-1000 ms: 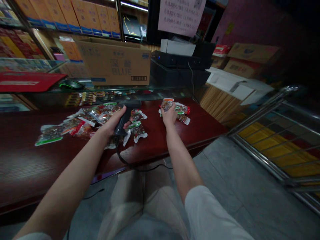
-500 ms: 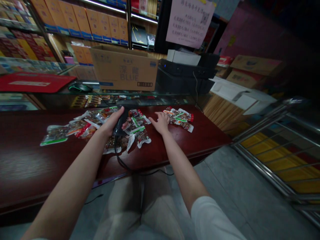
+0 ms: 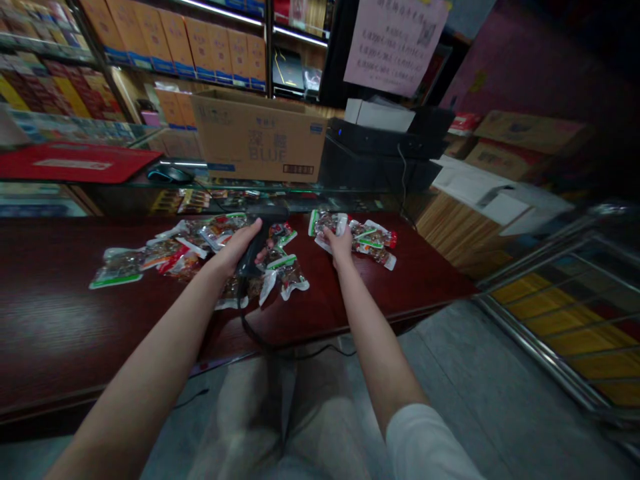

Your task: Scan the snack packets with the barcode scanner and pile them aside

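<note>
The left hand (image 3: 244, 248) is wrapped around the handle of a black handheld scanner (image 3: 256, 243), its cable (image 3: 243, 313) dropping over the bench's near edge. The right hand (image 3: 340, 243) pinches a green-edged snack packet (image 3: 323, 223) between thumb and fingers, near the right end of the dark red bench (image 3: 55, 300). Just right of it lies a small group of packets (image 3: 373, 237). A larger, overlapping heap of packets (image 3: 173, 257) spreads to the left, beneath and around the scanner. Beyond the bench's far edge, a cardboard box (image 3: 263, 143) stands on a glass counter (image 3: 180, 141).
</note>
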`<state>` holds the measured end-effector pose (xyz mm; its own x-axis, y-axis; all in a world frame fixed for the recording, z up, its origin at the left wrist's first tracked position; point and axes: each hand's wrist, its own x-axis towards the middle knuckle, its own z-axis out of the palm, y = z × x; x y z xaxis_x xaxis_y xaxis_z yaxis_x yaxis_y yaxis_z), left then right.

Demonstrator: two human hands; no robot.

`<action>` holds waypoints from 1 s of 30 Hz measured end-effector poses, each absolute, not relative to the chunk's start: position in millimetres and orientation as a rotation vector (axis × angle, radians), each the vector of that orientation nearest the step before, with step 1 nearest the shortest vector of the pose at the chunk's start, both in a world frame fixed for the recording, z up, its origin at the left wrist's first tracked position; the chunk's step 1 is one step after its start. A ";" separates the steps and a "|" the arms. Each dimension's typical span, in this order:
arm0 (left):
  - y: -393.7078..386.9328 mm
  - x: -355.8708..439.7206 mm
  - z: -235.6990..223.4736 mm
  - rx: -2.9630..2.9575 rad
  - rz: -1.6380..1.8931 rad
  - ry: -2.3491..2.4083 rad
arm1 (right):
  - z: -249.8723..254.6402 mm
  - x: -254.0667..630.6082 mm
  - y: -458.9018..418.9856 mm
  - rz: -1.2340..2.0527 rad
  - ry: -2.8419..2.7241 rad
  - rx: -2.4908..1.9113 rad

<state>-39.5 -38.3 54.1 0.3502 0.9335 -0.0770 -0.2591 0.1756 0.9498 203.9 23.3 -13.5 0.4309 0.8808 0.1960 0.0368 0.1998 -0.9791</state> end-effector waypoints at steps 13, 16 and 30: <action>-49.5 -17.3 45.6 1.098 0.915 0.840 | -7.5 202.3 13.8 1.162 -0.710 -0.819; -49.2 -17.0 46.4 1.098 0.919 0.842 | -8.0 200.0 14.3 1.164 -0.720 -0.783; -51.1 -15.1 43.5 1.093 0.919 0.825 | -11.1 199.6 20.3 1.017 -0.886 -0.850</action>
